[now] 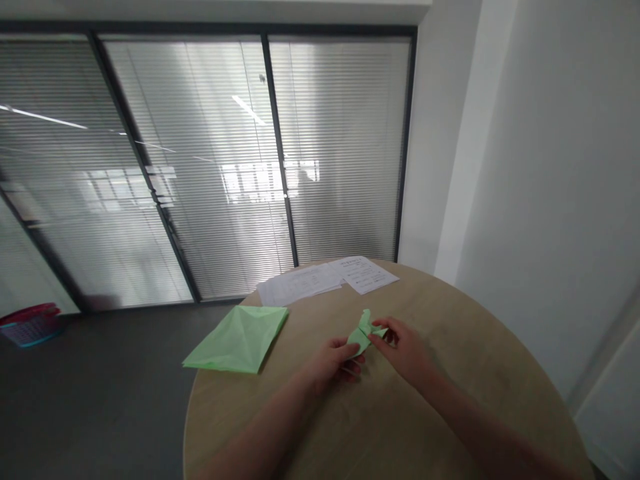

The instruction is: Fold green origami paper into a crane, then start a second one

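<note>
Handheld green paper point(361, 337) well inside table edge point(514, 340)

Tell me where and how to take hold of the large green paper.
Probably best to pinch the large green paper by its near-left corner, coming from the left: that corner juts past the edge of the table, leaving room underneath.

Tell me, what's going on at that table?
A person is holding a small folded green paper in both hands, the left hand on its near side, the right hand pinching its right side. A larger green paper lies to the left on the table, with printed white papers farther back.
</note>
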The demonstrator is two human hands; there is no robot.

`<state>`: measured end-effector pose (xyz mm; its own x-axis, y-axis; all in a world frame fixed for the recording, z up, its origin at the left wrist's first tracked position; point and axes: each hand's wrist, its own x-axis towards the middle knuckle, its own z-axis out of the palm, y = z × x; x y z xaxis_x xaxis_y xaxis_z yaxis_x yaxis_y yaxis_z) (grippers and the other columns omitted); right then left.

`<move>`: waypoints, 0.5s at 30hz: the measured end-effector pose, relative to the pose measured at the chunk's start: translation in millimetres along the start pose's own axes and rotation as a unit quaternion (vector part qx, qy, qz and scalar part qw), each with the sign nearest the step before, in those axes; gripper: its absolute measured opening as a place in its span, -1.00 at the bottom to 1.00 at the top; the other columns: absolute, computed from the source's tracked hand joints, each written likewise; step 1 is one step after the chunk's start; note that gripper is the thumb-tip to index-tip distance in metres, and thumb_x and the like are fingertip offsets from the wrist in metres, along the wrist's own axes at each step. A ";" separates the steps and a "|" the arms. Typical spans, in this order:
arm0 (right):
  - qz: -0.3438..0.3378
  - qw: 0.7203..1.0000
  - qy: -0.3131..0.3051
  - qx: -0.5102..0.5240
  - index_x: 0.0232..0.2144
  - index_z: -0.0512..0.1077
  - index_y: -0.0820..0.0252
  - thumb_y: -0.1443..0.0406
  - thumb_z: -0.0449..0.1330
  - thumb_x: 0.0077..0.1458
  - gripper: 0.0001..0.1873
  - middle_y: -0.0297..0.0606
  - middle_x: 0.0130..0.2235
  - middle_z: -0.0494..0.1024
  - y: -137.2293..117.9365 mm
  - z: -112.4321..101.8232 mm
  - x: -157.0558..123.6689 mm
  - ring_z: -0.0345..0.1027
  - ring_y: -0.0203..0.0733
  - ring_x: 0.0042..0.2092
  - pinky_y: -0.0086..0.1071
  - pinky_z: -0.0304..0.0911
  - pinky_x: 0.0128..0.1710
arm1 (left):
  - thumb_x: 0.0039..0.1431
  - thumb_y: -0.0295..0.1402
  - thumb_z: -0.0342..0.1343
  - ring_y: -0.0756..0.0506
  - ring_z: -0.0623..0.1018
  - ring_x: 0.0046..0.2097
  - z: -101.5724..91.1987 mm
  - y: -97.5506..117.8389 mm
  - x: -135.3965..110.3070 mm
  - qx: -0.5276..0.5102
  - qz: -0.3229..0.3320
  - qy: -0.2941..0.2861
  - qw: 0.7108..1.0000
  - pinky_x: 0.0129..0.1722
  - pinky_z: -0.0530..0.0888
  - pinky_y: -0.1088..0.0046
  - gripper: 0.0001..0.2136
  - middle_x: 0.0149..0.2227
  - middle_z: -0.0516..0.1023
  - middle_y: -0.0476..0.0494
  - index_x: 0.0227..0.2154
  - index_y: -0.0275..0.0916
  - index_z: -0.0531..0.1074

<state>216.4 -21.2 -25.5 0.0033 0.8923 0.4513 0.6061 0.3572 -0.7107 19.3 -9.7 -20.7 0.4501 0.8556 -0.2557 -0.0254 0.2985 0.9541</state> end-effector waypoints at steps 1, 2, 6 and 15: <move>-0.001 1.000 -0.003 -0.001 -0.20 0.47 0.08 0.16 0.23 0.07 -0.77 -0.26 -0.36 0.52 0.0 -0.1 0.1 0.35 -0.17 -0.37 -0.32 0.26 -0.31 | -0.19 -0.05 0.38 0.01 0.48 -0.47 -0.9 -0.3 0.9 -0.006 0.001 0.004 1.000 -0.49 0.41 0.47 -0.53 -0.39 0.53 -0.08 -0.34 -0.32 0.46; -0.004 1.000 -0.005 -0.001 -0.22 0.47 0.08 0.16 0.23 0.07 -0.78 -0.26 -0.36 0.52 0.0 0.1 0.1 0.35 -0.16 -0.37 -0.31 0.26 -0.31 | -0.19 -0.05 0.38 0.01 0.48 -0.47 -1.9 -0.6 1.9 -0.011 0.001 0.006 1.000 -0.49 0.41 0.48 -0.54 -0.39 0.53 -0.07 -0.34 -0.32 0.46; -0.009 1.000 -0.007 0.026 -0.27 0.48 0.07 0.18 0.24 0.05 -0.82 -0.26 -0.37 0.52 1.2 2.7 -0.1 0.35 -0.15 -0.37 -0.31 0.25 -0.33 | -0.16 -0.07 0.38 0.01 0.48 -0.47 -5.0 -2.2 5.3 -0.021 0.009 0.006 1.000 -0.50 0.39 0.49 -0.56 -0.40 0.53 -0.07 -0.33 -0.32 0.46; 0.011 0.999 -0.028 0.038 -0.32 0.50 0.08 0.10 0.18 0.11 -0.79 -0.23 -0.36 0.57 9.3 4.3 1.5 0.38 -0.15 -0.37 -0.33 0.26 -0.35 | -0.20 -0.05 0.40 0.00 0.49 -0.44 -3.8 -1.5 3.5 -0.008 -0.002 0.018 1.000 -0.48 0.44 0.46 -0.54 -0.37 0.54 -0.10 -0.35 -0.33 0.47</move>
<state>218.7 -15.4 -33.8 -0.0300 0.9137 0.4053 0.5443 0.3550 -0.7601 17.5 -5.6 -23.6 0.4180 0.8689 -0.2650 -0.0382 0.3082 0.9505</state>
